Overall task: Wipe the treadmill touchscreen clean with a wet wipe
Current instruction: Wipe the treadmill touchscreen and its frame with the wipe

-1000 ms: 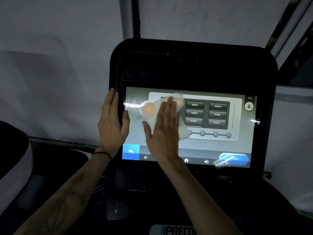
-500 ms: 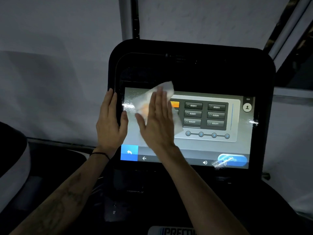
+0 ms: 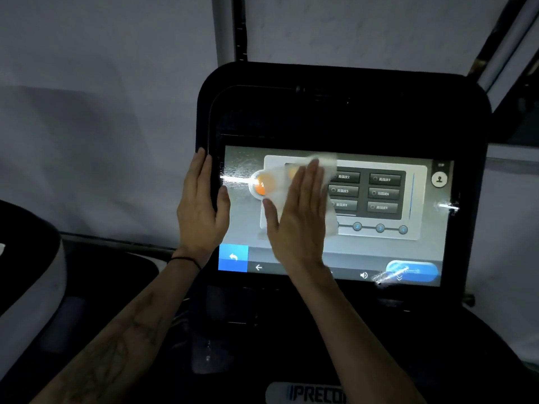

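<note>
wet wipe mostly under flat, open right hand on touchscreen; left hand flat, released, on bezel

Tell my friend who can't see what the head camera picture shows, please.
A person's right hand presses a white wet wipe flat against the left half of a glowing treadmill touchscreen. The left hand rests with straight fingers on the black left edge of the console. Wet streaks shine on the glass.
</note>
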Motion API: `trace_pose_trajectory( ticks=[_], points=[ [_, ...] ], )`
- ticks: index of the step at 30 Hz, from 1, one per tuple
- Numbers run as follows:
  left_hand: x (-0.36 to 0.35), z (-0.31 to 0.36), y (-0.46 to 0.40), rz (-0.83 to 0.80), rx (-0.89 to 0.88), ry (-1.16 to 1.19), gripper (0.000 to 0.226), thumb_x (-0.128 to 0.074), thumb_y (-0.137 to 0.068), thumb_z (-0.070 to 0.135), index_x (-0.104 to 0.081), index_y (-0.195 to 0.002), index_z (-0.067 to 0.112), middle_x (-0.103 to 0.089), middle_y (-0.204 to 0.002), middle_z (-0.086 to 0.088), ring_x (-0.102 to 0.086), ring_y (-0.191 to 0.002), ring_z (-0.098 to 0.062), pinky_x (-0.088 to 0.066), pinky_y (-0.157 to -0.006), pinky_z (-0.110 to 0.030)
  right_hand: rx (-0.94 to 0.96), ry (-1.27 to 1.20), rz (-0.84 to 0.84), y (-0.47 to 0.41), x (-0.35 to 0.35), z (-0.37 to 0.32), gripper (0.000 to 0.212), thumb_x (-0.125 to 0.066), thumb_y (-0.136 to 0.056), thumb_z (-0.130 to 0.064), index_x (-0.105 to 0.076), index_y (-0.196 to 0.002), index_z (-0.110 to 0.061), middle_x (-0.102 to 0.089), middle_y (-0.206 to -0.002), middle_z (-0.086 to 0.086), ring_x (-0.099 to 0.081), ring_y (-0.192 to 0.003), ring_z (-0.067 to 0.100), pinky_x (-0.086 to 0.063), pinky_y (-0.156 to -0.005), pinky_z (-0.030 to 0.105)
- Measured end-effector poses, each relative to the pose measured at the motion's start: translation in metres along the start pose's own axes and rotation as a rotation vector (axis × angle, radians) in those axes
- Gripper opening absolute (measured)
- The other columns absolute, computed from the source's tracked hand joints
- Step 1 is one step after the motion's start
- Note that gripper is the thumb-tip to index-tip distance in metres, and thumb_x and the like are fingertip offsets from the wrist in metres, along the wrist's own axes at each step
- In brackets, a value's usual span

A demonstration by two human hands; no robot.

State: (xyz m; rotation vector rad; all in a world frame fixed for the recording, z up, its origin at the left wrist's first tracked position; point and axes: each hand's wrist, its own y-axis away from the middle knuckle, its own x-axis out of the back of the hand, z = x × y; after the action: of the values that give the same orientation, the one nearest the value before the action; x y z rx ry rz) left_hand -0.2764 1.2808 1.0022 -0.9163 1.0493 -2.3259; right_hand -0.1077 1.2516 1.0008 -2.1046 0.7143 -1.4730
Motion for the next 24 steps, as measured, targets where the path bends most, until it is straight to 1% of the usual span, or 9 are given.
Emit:
trace_pose_trajectory(
  ticks=[2, 5, 6, 10, 13, 16, 20, 22, 24],
  points=[
    [0.0, -0.001, 0.0, 0.0, -0.004, -0.009, 0.056, -0.042, -0.105, 0.024, -0.039, -0.157, 0.004, -0.035, -0.166, -0.01, -0.037, -0.154, -0.022, -0.03, -0.117, -0.012, 0.035, -0.014, -0.065, 0.029, -0.003, -0.008, 0.084, -0.036, -0.104, -0.052, -0.013, -0.16, 0.005, -0.003, -0.17, 0.023, -0.001, -0.158, 0.035, -0.008, -0.129, 0.047],
    [-0.001, -0.001, 0.0, 0.005, 0.008, -0.021, 0.055, -0.043, -0.105, 0.024, -0.039, -0.157, 0.006, -0.035, -0.167, -0.008, -0.037, -0.154, -0.021, -0.042, -0.117, -0.029, 0.102, -0.011, -0.11, 0.03, -0.011, -0.029, 0.084, -0.032, -0.103, -0.055, -0.011, -0.161, 0.002, 0.0, -0.171, 0.019, 0.003, -0.159, 0.031, -0.005, -0.129, 0.045],
    [-0.001, -0.001, 0.001, 0.006, 0.007, -0.023, 0.055, -0.044, -0.105, 0.023, -0.039, -0.157, 0.006, -0.035, -0.167, -0.008, -0.037, -0.154, -0.021, -0.042, -0.117, -0.029, 0.092, -0.017, -0.108, 0.018, -0.01, -0.03, 0.083, -0.032, -0.103, -0.055, -0.012, -0.161, 0.002, 0.0, -0.171, 0.02, 0.003, -0.159, 0.032, -0.005, -0.129, 0.045],
    [0.0, 0.001, 0.0, 0.002, 0.015, -0.01, 0.055, -0.045, -0.105, 0.02, -0.039, -0.157, 0.004, -0.035, -0.166, -0.009, -0.036, -0.154, -0.022, -0.027, -0.117, -0.01, -0.006, -0.014, -0.03, 0.006, -0.005, -0.004, 0.081, -0.034, -0.105, -0.049, -0.013, -0.159, 0.007, -0.003, -0.169, 0.025, 0.0, -0.158, 0.036, -0.007, -0.129, 0.047],
    [0.0, 0.0, 0.0, 0.006, 0.013, -0.018, 0.055, -0.045, -0.105, 0.021, -0.039, -0.157, 0.005, -0.036, -0.166, -0.008, -0.037, -0.154, -0.022, -0.027, -0.115, -0.007, 0.011, -0.003, -0.103, 0.05, -0.005, -0.006, 0.081, -0.032, -0.104, -0.05, -0.011, -0.16, 0.005, 0.001, -0.17, 0.024, 0.004, -0.158, 0.035, -0.01, -0.129, 0.048],
    [-0.001, -0.001, 0.0, -0.004, 0.021, -0.025, 0.055, -0.044, -0.105, 0.022, -0.038, -0.158, 0.006, -0.035, -0.167, -0.007, -0.036, -0.154, -0.02, -0.025, -0.114, -0.004, 0.122, -0.009, -0.153, 0.048, -0.011, -0.023, 0.081, -0.027, -0.104, -0.053, -0.007, -0.161, 0.002, 0.004, -0.171, 0.019, 0.007, -0.159, 0.029, -0.004, -0.13, 0.043],
    [0.0, 0.001, 0.0, -0.01, 0.021, -0.012, 0.055, -0.043, -0.105, 0.023, -0.038, -0.158, 0.007, -0.034, -0.167, -0.006, -0.035, -0.154, -0.02, -0.026, -0.116, -0.007, 0.026, -0.042, -0.098, 0.014, -0.004, -0.006, 0.08, -0.027, -0.105, -0.053, -0.007, -0.161, 0.001, 0.005, -0.171, 0.017, 0.008, -0.159, 0.029, -0.003, -0.13, 0.042],
    [0.0, 0.001, 0.0, -0.005, 0.023, -0.004, 0.055, -0.044, -0.105, 0.022, -0.039, -0.157, 0.006, -0.035, -0.167, -0.007, -0.036, -0.154, -0.019, -0.027, -0.116, -0.008, -0.027, -0.049, -0.08, 0.036, 0.0, 0.003, 0.08, -0.032, -0.105, -0.05, -0.009, -0.161, 0.002, 0.004, -0.171, 0.019, 0.007, -0.159, 0.03, -0.005, -0.129, 0.044],
    [0.0, 0.0, 0.0, -0.001, 0.021, 0.0, 0.055, -0.045, -0.105, 0.021, -0.039, -0.157, 0.007, -0.035, -0.167, -0.006, -0.036, -0.154, -0.018, -0.028, -0.115, -0.008, 0.01, -0.054, -0.131, 0.069, -0.004, -0.005, 0.079, -0.035, -0.105, -0.048, -0.01, -0.161, 0.003, 0.003, -0.171, 0.019, 0.005, -0.159, 0.03, -0.008, -0.129, 0.046]
  ],
)
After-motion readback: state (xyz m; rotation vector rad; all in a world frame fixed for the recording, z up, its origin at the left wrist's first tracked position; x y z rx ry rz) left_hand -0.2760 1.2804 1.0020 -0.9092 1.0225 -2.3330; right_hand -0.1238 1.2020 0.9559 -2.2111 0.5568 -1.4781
